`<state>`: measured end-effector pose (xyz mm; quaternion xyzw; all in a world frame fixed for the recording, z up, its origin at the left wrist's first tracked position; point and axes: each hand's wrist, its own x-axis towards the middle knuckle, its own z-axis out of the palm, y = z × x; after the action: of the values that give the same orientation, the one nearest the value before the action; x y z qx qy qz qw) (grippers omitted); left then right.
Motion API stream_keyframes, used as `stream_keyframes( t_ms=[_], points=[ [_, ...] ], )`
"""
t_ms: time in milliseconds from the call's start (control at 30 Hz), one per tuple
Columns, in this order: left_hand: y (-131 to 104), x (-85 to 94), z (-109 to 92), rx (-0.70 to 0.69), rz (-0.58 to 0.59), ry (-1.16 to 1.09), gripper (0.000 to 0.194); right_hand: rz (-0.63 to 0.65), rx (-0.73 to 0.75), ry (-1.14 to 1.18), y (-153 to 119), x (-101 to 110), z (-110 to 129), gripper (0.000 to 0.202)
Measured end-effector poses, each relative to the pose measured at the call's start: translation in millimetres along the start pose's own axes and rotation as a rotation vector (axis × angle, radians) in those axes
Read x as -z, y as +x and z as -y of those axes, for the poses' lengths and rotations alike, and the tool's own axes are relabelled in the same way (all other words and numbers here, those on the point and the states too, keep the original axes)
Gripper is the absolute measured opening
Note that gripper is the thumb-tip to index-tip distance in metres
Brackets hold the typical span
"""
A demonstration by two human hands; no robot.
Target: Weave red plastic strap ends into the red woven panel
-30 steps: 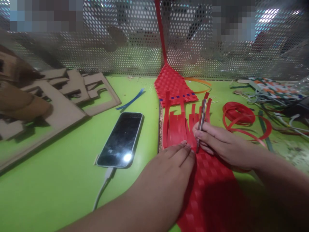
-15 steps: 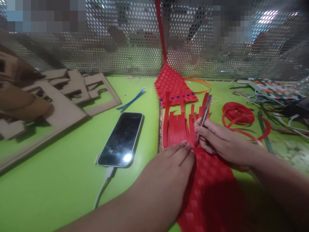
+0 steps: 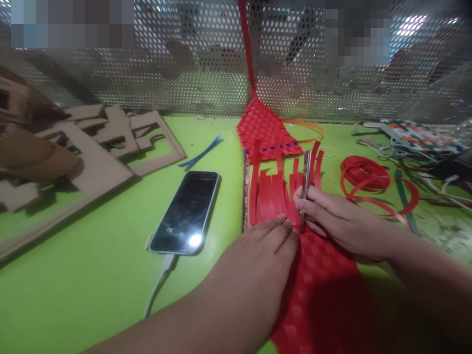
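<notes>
The wide band of glossy red flat strips [image 3: 313, 265] lay lengthwise on the bright green smooth surface [image 3: 103, 285], under both hands. Its nearer part was woven into a tight checkered pattern, so that portion seemed done. Beyond the fingertips, loose red strip ends of uneven length [image 3: 271, 194] pointed away, uncrossed; that stretch appeared to be what was left.

The left hand [image 3: 260, 265] lay flat with its fingers together on the weave's edge, its grip released and clasping nothing visible. The right hand's [image 3: 334, 221] grip was pinched around a slim metal tool [image 3: 306, 189], held steeply, its tip down where weave met loose ends.

Past the ends rested a pointed woven red piece with small blue squares [image 3: 261, 125], seemingly a more complete one. No container could be made out: the coil of red plastic strip [image 3: 365, 172] lay directly on the surface, to the right.
</notes>
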<state>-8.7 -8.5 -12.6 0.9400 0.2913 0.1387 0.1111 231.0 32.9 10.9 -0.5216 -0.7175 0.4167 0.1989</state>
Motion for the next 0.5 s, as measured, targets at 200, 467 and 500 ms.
stream_keyframes(
  t_ms=[200,467,500],
  points=[
    [-0.3,-0.5,0.3,0.006,0.007,-0.013,0.050,0.043,-0.078,0.049,-0.9,-1.3,-0.9,0.040],
    [0.6,1.1,-0.4,0.002,0.015,0.000,0.050,0.057,-0.072,0.095,-3.4,1.7,-7.7,0.042],
    [0.6,1.0,-0.3,0.002,0.015,0.000,0.050,0.046,-0.061,0.071,-3.6,2.2,-6.6,0.041]
  ],
)
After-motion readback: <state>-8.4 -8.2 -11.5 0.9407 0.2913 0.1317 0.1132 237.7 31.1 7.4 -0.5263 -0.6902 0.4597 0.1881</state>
